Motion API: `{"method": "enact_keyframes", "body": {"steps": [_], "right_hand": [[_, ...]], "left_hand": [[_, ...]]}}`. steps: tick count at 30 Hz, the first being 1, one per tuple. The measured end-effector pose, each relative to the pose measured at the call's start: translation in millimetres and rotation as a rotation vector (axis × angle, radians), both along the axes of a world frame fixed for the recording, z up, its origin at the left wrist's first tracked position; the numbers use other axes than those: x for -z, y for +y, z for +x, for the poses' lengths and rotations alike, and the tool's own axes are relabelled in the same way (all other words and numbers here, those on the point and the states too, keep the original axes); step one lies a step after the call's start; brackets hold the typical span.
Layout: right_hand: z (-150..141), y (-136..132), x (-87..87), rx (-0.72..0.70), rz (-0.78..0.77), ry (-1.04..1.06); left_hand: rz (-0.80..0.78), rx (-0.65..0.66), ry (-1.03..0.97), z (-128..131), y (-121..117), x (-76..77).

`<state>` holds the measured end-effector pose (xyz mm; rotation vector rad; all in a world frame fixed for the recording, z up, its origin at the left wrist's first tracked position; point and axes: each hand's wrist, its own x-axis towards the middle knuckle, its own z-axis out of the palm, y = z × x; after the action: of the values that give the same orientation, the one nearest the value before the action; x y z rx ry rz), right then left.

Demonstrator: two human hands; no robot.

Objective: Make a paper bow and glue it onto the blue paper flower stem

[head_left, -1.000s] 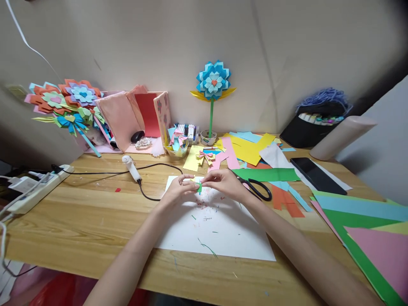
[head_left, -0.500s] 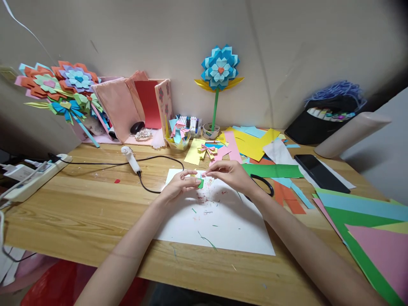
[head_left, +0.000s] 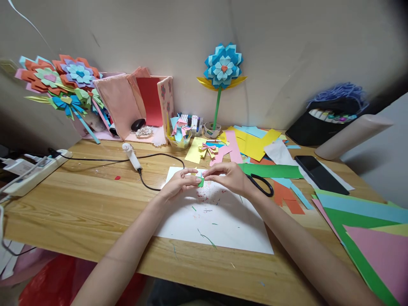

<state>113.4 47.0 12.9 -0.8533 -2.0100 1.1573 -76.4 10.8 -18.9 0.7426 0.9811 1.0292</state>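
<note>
My left hand (head_left: 179, 184) is closed in a pinch on a small piece of green paper (head_left: 200, 182), held above a white sheet (head_left: 219, 229) marked with specks and thin green scraps. From the other side, my right hand (head_left: 232, 176) meets it, thumb and fingertips drawn together at the top of the green piece. Whatever lies between the right fingertips is mostly hidden. Behind the hands, a pink and yellow paper bow (head_left: 208, 148) rests on yellow paper (head_left: 194, 149). A black loop handle (head_left: 266, 187) shows beside my right wrist.
A white corded tool (head_left: 131, 156) lies left on the wooden table (head_left: 79, 212). A blue paper flower (head_left: 223, 66) stands at the back near a pink box (head_left: 119, 102). Coloured paper strips (head_left: 270, 171), a phone (head_left: 321, 174) and stacked sheets (head_left: 376, 250) occupy the right. A power strip (head_left: 36, 174) sits far left.
My right fingertips have come closer to the green paper in my left hand. The small pink piece they pinched before is now mostly hidden. The view has shifted slightly.
</note>
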Motion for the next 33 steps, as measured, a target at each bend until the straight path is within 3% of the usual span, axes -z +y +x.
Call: {"method": "enact_keyframes", "body": {"steps": [7, 14, 18, 28, 33], "right_hand": [[3.3, 2.3, -3.0, 0.060, 0.080, -0.009], [-0.9, -2.6, -1.6, -0.042, 0.060, -0.054], [2.1, 1.5, -3.5, 0.049, 0.099, -0.014], [24.0, 25.5, -12.6, 0.267, -0.166, 0.374], [31.1, 34.4, -6.0, 0.314, -0.330, 0.389]], "left_hand": [[-0.002, -0.006, 0.006, 0.6, -0.8, -0.7], [-0.007, 0.002, 0.017, 2.2, -2.0, -2.4], [-0.013, -0.015, -0.001, 1.8, -0.7, -0.8], [-0.052, -0.072, 0.008, -2.3, 2.3, 3.2], [-0.071, -0.063, 0.015, -2.8, 4.2, 3.7]]}}
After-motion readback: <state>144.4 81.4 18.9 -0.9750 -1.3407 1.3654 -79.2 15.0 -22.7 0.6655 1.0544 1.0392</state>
